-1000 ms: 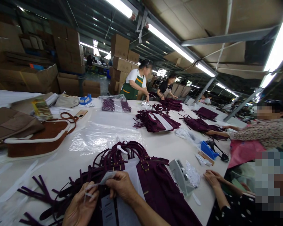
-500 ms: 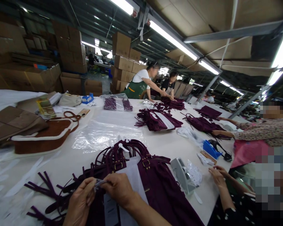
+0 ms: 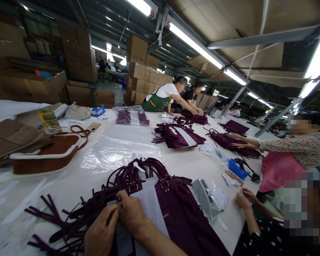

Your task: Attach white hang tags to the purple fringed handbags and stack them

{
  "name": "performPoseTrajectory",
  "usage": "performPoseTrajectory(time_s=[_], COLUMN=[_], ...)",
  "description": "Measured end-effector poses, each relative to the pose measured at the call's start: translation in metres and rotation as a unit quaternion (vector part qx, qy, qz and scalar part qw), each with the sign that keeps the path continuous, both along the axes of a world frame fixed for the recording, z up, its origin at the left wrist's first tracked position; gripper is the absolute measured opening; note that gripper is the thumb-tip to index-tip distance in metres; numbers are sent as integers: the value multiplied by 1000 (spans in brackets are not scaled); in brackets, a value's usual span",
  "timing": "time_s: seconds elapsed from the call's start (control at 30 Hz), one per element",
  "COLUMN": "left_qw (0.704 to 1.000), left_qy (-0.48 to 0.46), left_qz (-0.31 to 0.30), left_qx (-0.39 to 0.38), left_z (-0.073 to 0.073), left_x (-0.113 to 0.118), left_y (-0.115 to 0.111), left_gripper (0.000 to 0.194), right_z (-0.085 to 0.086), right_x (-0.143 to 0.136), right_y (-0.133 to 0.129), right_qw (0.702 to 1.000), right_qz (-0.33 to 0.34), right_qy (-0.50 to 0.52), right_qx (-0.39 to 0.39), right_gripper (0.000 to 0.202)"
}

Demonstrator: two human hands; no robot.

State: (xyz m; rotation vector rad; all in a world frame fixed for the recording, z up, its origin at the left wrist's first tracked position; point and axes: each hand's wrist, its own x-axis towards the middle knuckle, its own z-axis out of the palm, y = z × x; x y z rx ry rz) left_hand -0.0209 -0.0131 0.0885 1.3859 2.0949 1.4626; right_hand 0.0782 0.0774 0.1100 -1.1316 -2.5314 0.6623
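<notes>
A stack of dark purple bags [image 3: 181,213] with straps and fringe lies on the white table [image 3: 69,185] right in front of me. My left hand [image 3: 101,233] and my right hand [image 3: 132,213] meet over the straps at the stack's near left. Both pinch a small clear plastic piece, mostly hidden between the fingers. A white paper sheet [image 3: 152,204] lies on the top bag under my right hand. A white plastic tie [image 3: 138,166] sits on the bunched handles further back.
A brown bag [image 3: 45,156] and tan bags [image 3: 13,137] lie at left, a clear plastic sheet [image 3: 117,153] mid-table. A grey tape dispenser [image 3: 202,197] and a blue one [image 3: 236,169] stand at right near a co-worker's hands [image 3: 242,201]. More purple bag stacks [image 3: 178,137], other workers and cardboard boxes [image 3: 138,71] lie beyond.
My hands have come together and moved up onto the straps; the clear piece, held apart and visible before, is now covered by my fingers. The far worker in the green apron has leaned further right.
</notes>
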Motion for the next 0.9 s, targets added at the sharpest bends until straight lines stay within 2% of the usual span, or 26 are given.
performPoseTrajectory(time_s=[0.07, 0.13, 0.2, 0.27, 0.33, 0.37, 0.43, 0.5, 0.53, 0.63, 0.7, 0.73, 0.77, 0.8, 0.83, 0.9], left_qw=[998, 996, 998, 997, 995, 996, 999, 999, 997, 981, 957, 951, 954, 966, 980, 984], left_qy=[67, 86, 51, 4, -14, -13, -12, -26, -45, -162, -253, -274, -269, -242, -195, -82], left_qz=[2, -2, 7, 47, 84, 85, 44, -2, 0, 83, 140, 146, 132, 93, 26, -136], left_qx=[20, 9, -28, -55, -49, -38, -27, -45, -62, -70, -13, 9, 13, -2, -28, -78], left_z=[-6, -9, -10, -8, -5, -2, 5, 14, 18, 30, 35, 37, 37, 37, 36, 28], left_x=[8, 13, 14, 10, 2, -2, -7, -10, -12, -18, -24, -27, -28, -28, -25, -15], left_y=[0, -3, -7, -11, -10, -9, -4, 1, 2, -5, -20, -31, -44, -58, -72, -98], left_gripper=[28, 29, 38, 57, 72, 72, 57, 40, 37, 35, 36, 36, 33, 30, 26, 22], right_z=[-7, -15, -22, -28, -30, -29, -26, -21, -19, -15, -12, -8, -1, 9, 23, 59], right_x=[3, 6, 9, 12, 14, 15, 16, 19, 21, 32, 42, 48, 55, 62, 69, 87], right_y=[2, 4, 6, 6, 6, 5, 3, 1, 0, -2, -3, -3, -5, -7, -12, -28], right_qw=[999, 998, 996, 990, 983, 980, 975, 968, 963, 934, 896, 874, 854, 842, 840, 870], right_qz=[20, 20, -1, -11, 3, 15, 36, 41, 34, -29, -92, -126, -155, -178, -189, -159], right_qy=[30, 57, 92, 137, 176, 190, 211, 235, 250, 315, 367, 389, 403, 411, 412, 397], right_qx=[-1, -3, -16, -35, -53, -59, -66, -78, -93, -166, -233, -264, -290, -302, -299, -247], right_gripper=[23, 10, 12, 12, 9, 8, 12, 20, 27, 53, 52, 46, 39, 33, 28, 20])
